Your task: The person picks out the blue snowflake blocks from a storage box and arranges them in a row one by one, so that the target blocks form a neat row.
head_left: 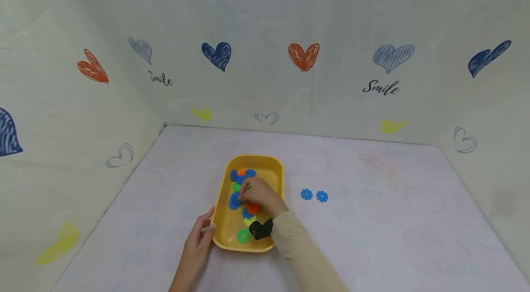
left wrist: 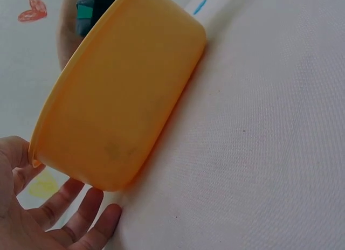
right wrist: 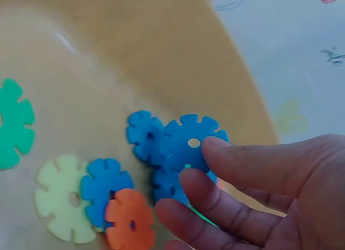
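Observation:
A yellow plastic tray (head_left: 223, 232) stands on the table with several flat, notched flower-shaped discs in it. My left hand (head_left: 198, 239) holds the tray's near left corner. In the left wrist view the thumb side meets the rim, and fingers touch the outer wall (left wrist: 118, 94). Inside the tray my right hand (head_left: 260, 191) pinches a blue notched disc (right wrist: 178, 147) between thumb and finger. Below that disc lie other blue discs (right wrist: 143, 134). An orange disc (right wrist: 129, 220), a pale yellow disc (right wrist: 62, 201) and a green disc (right wrist: 11, 126) lie nearby.
Two blue discs (head_left: 314, 195) lie side by side on the table, right of the tray. A pale cloth (head_left: 372, 237) covers the table. Behind it and at the left hangs a white curtain (head_left: 265, 16) printed with hearts. A black wrist strap (head_left: 261, 230) sits on the right wrist.

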Demonstrator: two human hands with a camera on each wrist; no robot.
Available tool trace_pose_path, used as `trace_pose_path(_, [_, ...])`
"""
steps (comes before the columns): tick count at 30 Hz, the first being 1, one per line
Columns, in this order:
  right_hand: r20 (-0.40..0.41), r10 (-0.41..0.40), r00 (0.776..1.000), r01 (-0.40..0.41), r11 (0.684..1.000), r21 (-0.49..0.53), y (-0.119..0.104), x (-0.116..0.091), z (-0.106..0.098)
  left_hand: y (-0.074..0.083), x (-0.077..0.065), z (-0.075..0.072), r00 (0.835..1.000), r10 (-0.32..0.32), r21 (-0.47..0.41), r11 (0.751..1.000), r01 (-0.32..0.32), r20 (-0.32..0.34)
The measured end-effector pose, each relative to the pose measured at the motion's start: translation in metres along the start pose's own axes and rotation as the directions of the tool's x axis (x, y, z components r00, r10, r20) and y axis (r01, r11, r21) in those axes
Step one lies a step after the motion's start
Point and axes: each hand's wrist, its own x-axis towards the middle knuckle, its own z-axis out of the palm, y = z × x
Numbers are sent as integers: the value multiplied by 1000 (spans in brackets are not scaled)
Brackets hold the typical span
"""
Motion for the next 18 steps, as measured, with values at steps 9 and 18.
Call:
trace_pose_path(9, [-15, -48, 999, 49, 988, 149, -12, -27, -18, -1, 2, 0, 999, -33, 5, 999, 33, 4])
trace_pose_path(18, [-98, -93, 991, 112, 972, 205, -7, -53, -31, -1, 3, 1, 999, -48, 13, 999, 48, -8])
